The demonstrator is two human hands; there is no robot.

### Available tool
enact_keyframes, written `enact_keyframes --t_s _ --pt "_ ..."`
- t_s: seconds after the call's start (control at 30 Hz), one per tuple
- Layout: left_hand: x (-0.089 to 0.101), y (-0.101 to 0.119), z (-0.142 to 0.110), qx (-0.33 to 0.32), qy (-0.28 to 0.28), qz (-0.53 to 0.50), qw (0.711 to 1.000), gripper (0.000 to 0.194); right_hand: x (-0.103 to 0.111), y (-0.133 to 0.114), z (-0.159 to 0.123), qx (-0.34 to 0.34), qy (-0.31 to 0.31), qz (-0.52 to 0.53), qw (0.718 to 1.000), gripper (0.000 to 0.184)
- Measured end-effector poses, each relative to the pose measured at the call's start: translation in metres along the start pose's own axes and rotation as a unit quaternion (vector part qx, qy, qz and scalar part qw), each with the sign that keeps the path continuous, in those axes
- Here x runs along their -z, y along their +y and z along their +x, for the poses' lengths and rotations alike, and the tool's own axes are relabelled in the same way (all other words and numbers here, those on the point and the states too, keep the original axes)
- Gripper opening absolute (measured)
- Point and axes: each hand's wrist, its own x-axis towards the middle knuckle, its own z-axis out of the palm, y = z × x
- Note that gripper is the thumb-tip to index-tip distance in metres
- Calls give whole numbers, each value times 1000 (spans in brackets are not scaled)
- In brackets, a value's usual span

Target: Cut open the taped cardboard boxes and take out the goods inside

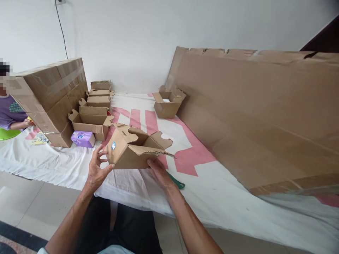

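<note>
Between my two hands is an open cardboard box, its flaps spread and a small blue-and-white sticker on its left end. My left hand grips the left end, thumb at the near lower corner and fingers against the side. At the near right of the box, my right hand has its thumb on the front wall; its other fingers are hidden underneath. The box's inside is mostly out of sight. Part of a green strip-like thing lies on the cloth beside my right wrist.
A purple tissue box sits left of my hands, before a row of open cardboard boxes. Stacked cartons stand at left, with a person beyond. Another open box stands near a large cardboard sheet. White-and-pink cloth covers the table.
</note>
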Motion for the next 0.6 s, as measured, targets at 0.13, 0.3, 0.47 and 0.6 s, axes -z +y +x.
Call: enact_keyframes --t_s 0.13,0.3,0.47,0.6 --pt "-4 2 1 28 -1 -7 1000 88 0 12 0 -43 13 146 988 61" --pt "-7 13 4 42 -13 35 998 75 2 18 2 -46 15 162 986 56" --pt "-12 22 13 23 -19 90 995 49 1 16 3 -37 13 149 988 55" --pt "-14 25 20 12 -32 95 995 46 6 15 2 -32 13 148 988 62"
